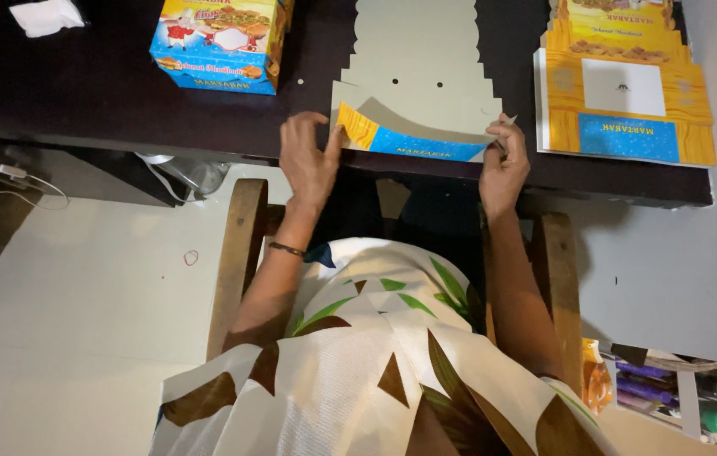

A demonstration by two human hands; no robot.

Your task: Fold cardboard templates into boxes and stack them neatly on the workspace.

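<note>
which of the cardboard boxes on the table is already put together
The blue and yellow box at the table's far left: it stands assembled. The sheet under both hands lies flat, only its near flap folded up, and the stack on the right is flat.

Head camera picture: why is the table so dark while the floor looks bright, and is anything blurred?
In the head view, the dark table takes up the light, while the pale floor throws it back. The left hand and right hand folding the flat cardboard box look sharp. The patterned clothing nearest the lens looks slightly soft, and a shadow falls under the table edge.
</note>
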